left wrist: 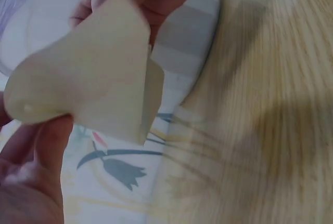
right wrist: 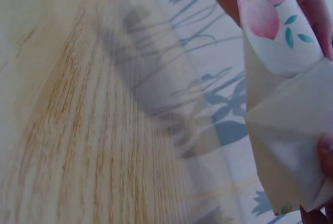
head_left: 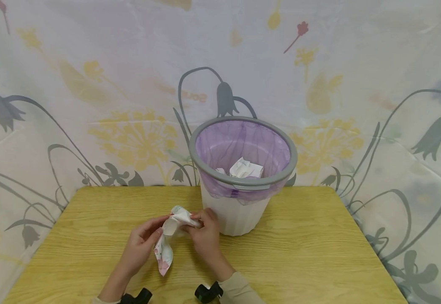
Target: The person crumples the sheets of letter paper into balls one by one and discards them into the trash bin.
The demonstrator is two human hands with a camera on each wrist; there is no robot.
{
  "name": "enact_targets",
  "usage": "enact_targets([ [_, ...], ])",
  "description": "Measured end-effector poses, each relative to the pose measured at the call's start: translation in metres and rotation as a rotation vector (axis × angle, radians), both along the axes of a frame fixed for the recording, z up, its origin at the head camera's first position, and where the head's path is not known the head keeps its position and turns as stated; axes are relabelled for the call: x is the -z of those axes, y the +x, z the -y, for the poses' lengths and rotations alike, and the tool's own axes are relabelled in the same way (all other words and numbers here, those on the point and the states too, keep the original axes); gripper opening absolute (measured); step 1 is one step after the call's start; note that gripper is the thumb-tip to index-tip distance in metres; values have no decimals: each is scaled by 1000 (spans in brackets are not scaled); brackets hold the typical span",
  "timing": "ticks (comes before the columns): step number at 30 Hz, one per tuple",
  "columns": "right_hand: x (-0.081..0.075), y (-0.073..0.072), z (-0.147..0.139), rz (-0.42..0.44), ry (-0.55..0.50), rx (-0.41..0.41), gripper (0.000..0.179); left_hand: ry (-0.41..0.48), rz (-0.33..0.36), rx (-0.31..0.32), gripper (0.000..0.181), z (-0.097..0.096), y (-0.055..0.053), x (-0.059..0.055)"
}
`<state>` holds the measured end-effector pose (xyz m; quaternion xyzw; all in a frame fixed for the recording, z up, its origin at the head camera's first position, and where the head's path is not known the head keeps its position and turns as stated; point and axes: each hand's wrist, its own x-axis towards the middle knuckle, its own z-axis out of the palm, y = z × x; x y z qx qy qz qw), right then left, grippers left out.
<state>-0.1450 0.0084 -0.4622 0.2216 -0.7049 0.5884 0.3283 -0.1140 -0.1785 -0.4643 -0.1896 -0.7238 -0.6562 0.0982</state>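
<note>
A creased piece of flower-printed paper [head_left: 165,253] is stretched between two hands just in front of the bin. My left hand [head_left: 138,245] pinches one side of it between thumb and fingers, and my right hand [head_left: 207,237] pinches the other. One folded corner hangs down below the left hand. In the left wrist view the plain pale back of the paper [left wrist: 104,73] faces the camera. A pink flower with green leaves shows on the paper [right wrist: 263,18] in the right wrist view, beside folds. Some fingertips are hidden behind it.
A white bin [head_left: 239,215] with a grey rim and purple liner [head_left: 228,141] stands at the table's back, close beyond the right hand. Crumpled white paper [head_left: 244,169] lies inside. The wooden table [head_left: 304,249] meets a flower-patterned cloth backdrop [head_left: 136,84].
</note>
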Motion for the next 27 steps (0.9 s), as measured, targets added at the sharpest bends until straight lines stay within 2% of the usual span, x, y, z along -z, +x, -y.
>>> enact_targets([
  [3, 0, -1, 0, 2, -13, -20, 36, 73, -24, 165, 34, 8, 2, 3],
  [6, -1, -1, 0, 7, -24, -35, 34, 155, 2, 314, 38, 13, 2, 6],
  [9, 0, -1, 0, 15, -27, -50, 33, 190, 2, 380, 41, 16, 3, 8],
  [11, 0, -1, 0, 26, -33, -68, 32, 188, -20, 389, 42, 16, 2, 9],
  [14, 1, 0, -1, 47, -38, -97, 31, 179, -47, 361, 43, 15, 2, 12],
  [17, 2, 2, -3, 95, -37, -121, 29, 124, -78, 285, 43, 11, 1, 15],
  [20, 3, 4, -6, 190, -51, -197, 26, -12, -161, 147, 47, 5, -1, 18],
  [23, 4, 6, -7, 267, -66, -283, 21, -165, -231, 13, 58, -1, -3, 18],
  [25, 3, 7, -8, 288, -63, -316, 20, -229, -278, -32, 64, -3, -6, 18],
  [27, 1, 7, -9, 291, -58, -331, 19, -263, -300, -41, 68, -4, -9, 18],
])
